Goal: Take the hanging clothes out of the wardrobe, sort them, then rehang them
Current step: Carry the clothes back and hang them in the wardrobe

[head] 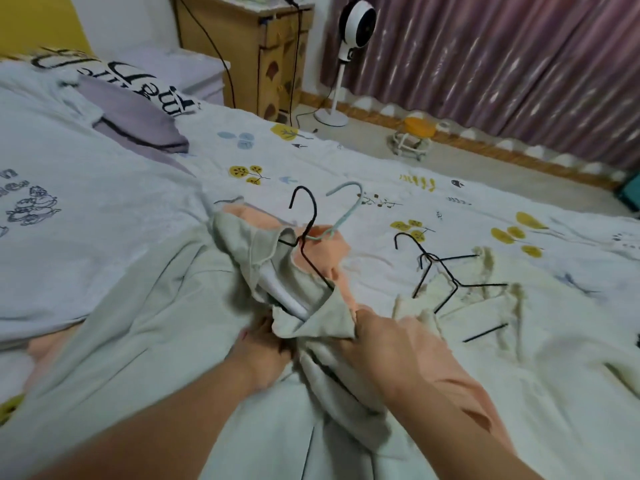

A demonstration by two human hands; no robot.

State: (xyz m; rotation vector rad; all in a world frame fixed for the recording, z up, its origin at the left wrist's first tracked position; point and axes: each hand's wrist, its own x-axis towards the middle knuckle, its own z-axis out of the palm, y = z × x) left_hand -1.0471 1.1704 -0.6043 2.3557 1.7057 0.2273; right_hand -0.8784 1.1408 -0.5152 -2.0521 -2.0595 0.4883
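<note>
- While your right hand [388, 337] pinches the grey-green garment's [311, 323] edge, fingers curled around the cloth, you seem to be freeing it from the black hanger [304, 237].
- Your left hand [263, 344] reaches under the same fold; its fingers are hidden, so I cannot tell their grip.
- Both forearms stretch forward over the bed [346, 161].
- Right of that hanger lies a cream garment [467, 306].

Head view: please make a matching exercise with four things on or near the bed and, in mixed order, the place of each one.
1. pale green garment
2. cream garment
3. standing fan
4. lilac pillow

a. floor by the curtain
b. far left of the bed
c. under both hands
d. right, under black hangers

Pairs: 1-c, 2-d, 3-a, 4-b
</note>
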